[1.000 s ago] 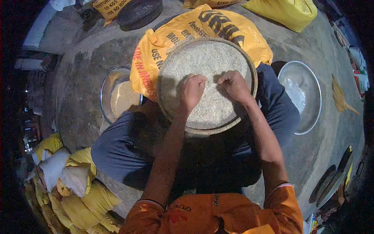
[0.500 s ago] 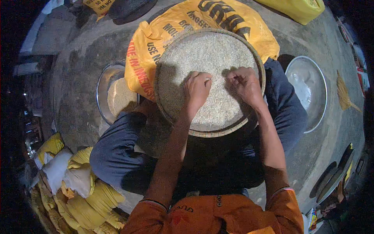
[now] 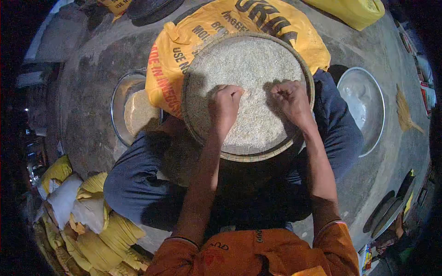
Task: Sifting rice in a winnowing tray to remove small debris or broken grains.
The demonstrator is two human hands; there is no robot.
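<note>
The pale grain (image 3: 260, 60) lies in a wide layer across the round tray (image 3: 251, 158), reaching close to its rim on most sides, so a knock or tilt would probably send some over the edge. The likeliest cause would be a knee or forearm catching the rim, since the right leg (image 3: 336, 115) is just beside the tray's right edge. Both hands are over the grain: the left hand (image 3: 224, 102) is curled in, thumb against index finger, and the right hand (image 3: 293, 101) is loosely bent, its fingertips perhaps meeting; whether either pinches anything, I cannot tell. Their shadows on the grain could hide small bits. Beyond the tray's far edge spreads a crumpled orange sack (image 3: 198, 25), an uneven surface that might let the tray tip if it bears any weight. On the grey concrete floor (image 3: 96, 92), a metal basin (image 3: 115, 110) with brownish grain is near the left knee, another basin (image 3: 380, 99) is to the right, a small straw brush (image 3: 404, 110) lies past it, and stuffed yellow sacks (image 3: 101, 241) crowd the lower left.
</note>
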